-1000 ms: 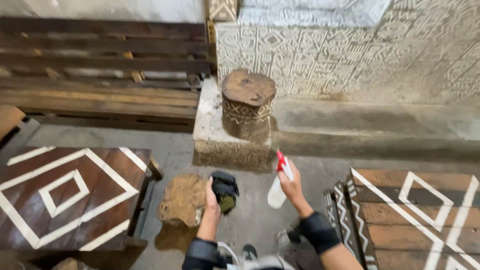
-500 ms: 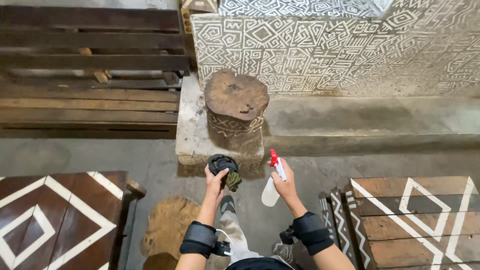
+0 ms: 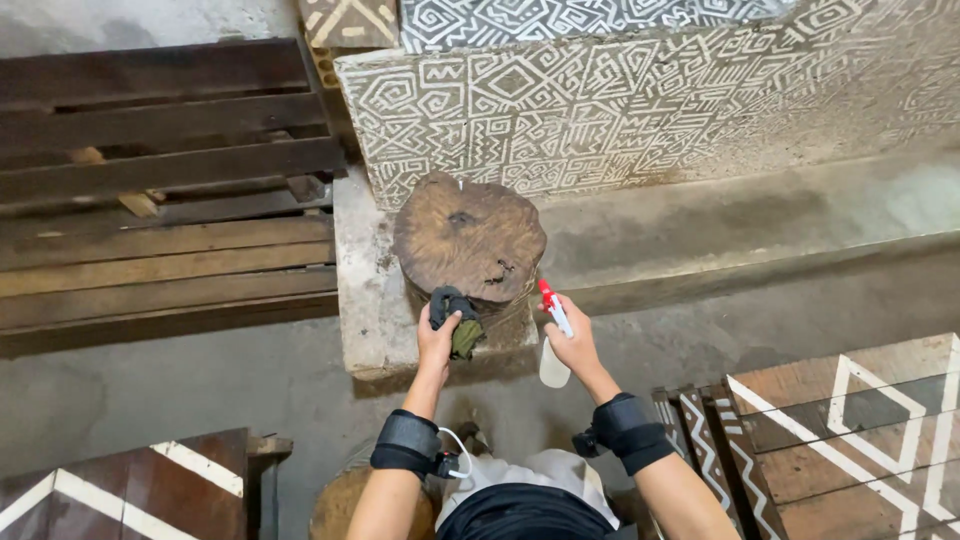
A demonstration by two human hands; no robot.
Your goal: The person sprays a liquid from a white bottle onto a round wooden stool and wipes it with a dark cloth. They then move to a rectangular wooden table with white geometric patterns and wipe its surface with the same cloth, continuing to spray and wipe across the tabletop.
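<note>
A round brown wooden stool (image 3: 468, 236) stands on a grey concrete block (image 3: 362, 298). My left hand (image 3: 436, 342) grips a dark crumpled cloth (image 3: 456, 318) at the stool's near edge. To the right of the stool, my right hand (image 3: 570, 348) holds a white spray bottle (image 3: 553, 352) with a red nozzle, which points up toward the stool top. Both wrists wear black bands.
A wall with white geometric patterns (image 3: 640, 90) rises behind a low concrete ledge (image 3: 720, 230). Dark wooden planks (image 3: 160, 190) lie at the left. Painted wooden tables (image 3: 850, 430) stand at the right and lower left (image 3: 120, 490). Another round stool (image 3: 338, 505) is below me.
I have come closer to the stool. Both hands moved forward, the cloth now at the stool's near edge and the bottle beside it.
</note>
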